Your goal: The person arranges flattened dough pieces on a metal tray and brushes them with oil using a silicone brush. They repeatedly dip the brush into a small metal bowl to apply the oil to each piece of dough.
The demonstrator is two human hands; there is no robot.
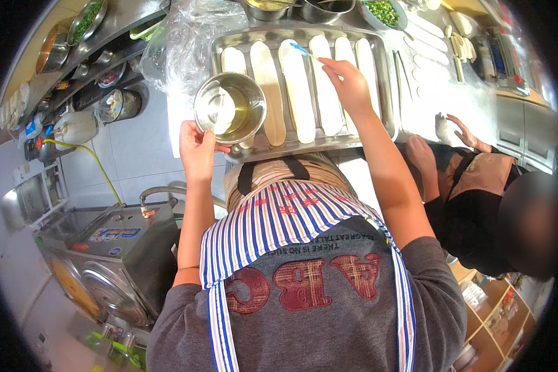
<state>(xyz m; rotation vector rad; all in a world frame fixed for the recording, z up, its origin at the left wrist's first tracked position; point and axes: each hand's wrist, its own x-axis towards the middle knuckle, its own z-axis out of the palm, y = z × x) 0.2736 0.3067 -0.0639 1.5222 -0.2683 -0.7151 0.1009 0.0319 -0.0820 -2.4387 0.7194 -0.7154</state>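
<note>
My left hand grips the rim of a round steel bowl, tilted a little, with yellowish liquid inside. The bowl hangs over the near left corner of a metal tray. Several long strips of pale dough lie side by side on the tray, pointing away from me. My right hand holds a small brush with blue bristles by its light handle. Its bristles are at the far end of the third strip from the left; whether they touch it I cannot tell. The bowl covers part of the leftmost strips.
Clear plastic film lies left of the tray. Beyond the tray stand a bowl of chopped greens and metal pots. Tongs and more dough pieces lie to the right, near a co-worker's hands.
</note>
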